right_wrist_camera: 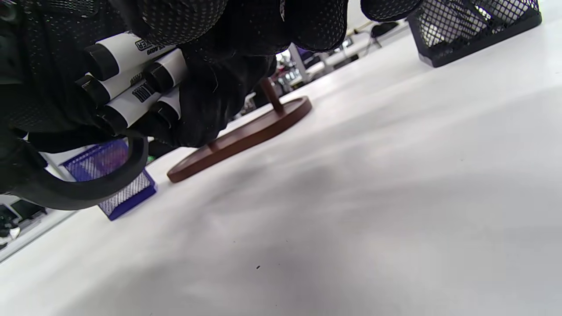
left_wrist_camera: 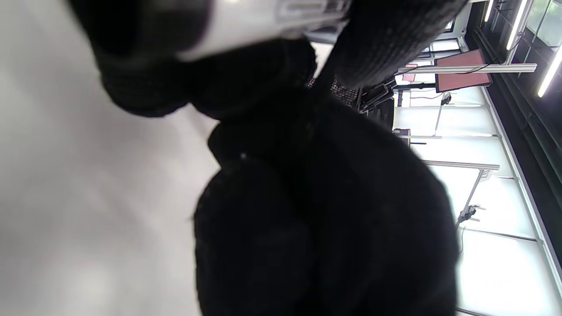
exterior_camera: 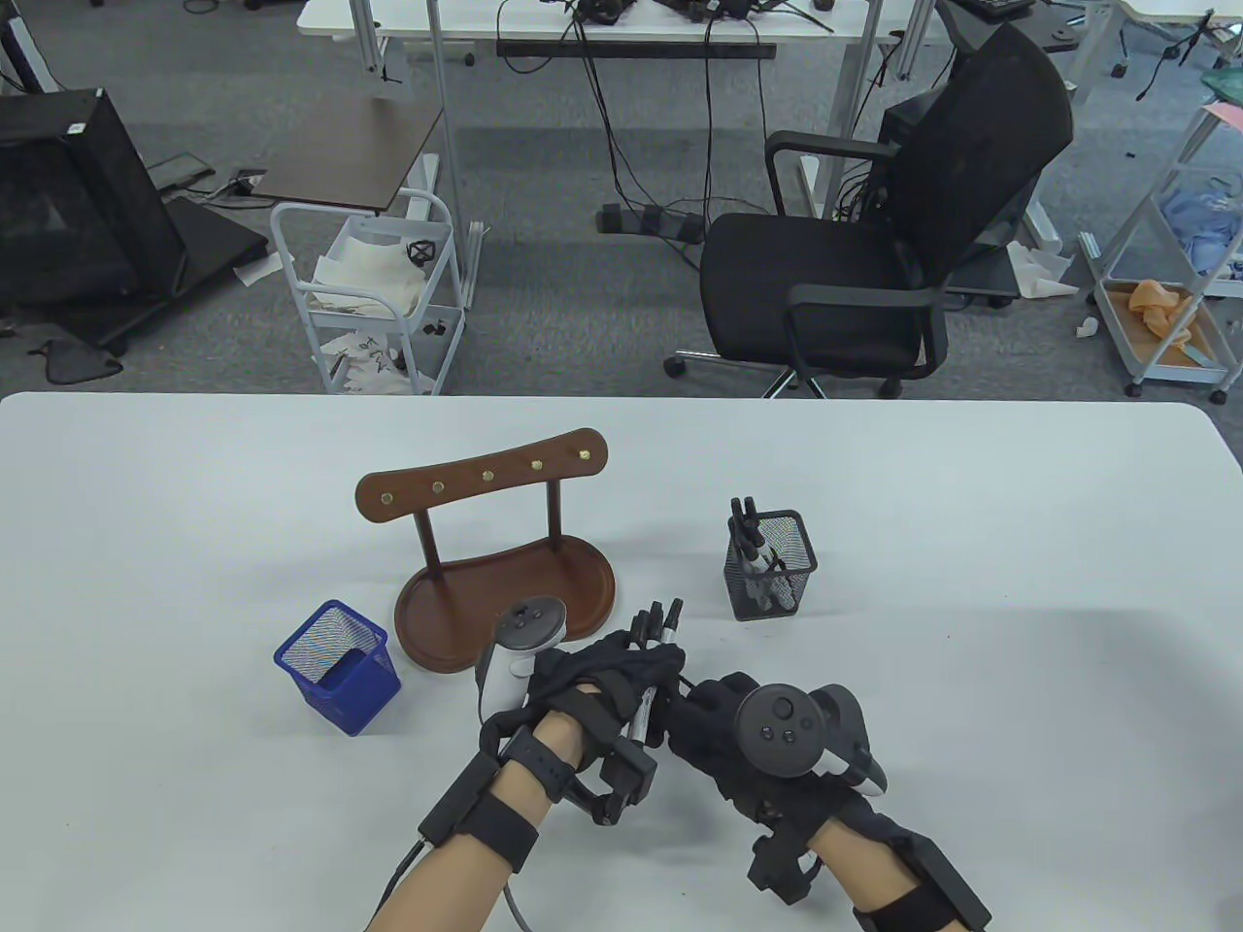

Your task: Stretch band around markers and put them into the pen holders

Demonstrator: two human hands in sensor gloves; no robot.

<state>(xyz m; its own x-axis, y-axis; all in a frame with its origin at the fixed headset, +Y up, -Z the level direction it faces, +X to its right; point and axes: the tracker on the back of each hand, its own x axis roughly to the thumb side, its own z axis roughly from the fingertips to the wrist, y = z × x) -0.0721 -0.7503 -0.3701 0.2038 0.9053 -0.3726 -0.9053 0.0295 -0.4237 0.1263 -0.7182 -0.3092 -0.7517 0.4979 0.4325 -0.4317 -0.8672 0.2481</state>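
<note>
**Marker bundle held in both gloved hands, above the table**

Left hand (exterior_camera: 607,680), black knit glove w/ dotted palm, fingers wrapped round a bundle of markers (exterior_camera: 653,670). White barrels w/ black caps, round section, printed labels; right wrist view shows at least 4 butt ends (right_wrist_camera: 131,83). Right hand (exterior_camera: 723,723) meets the bundle's lower end, fingers curled there; what exactly it pinches I can't tell. A smooth black rubbery band (right_wrist_camera: 88,193) loops below the bundle in the right wrist view.

2 pen holders, both square wire mesh: a blue one (exterior_camera: 340,665) at 9 o'clock of the hands, a black one (exterior_camera: 772,566) at 1 o'clock, the black w/ several markers (exterior_camera: 753,539) standing inside. Between them, at 11 o'clock, 1 glossy brown wooden stand (exterior_camera: 505,544): kidney-shaped tray base, 2 posts, curved top bar w/ 5 brass studs. Matte white table (exterior_camera: 971,582). Left wrist view mostly blurred black glove.
</note>
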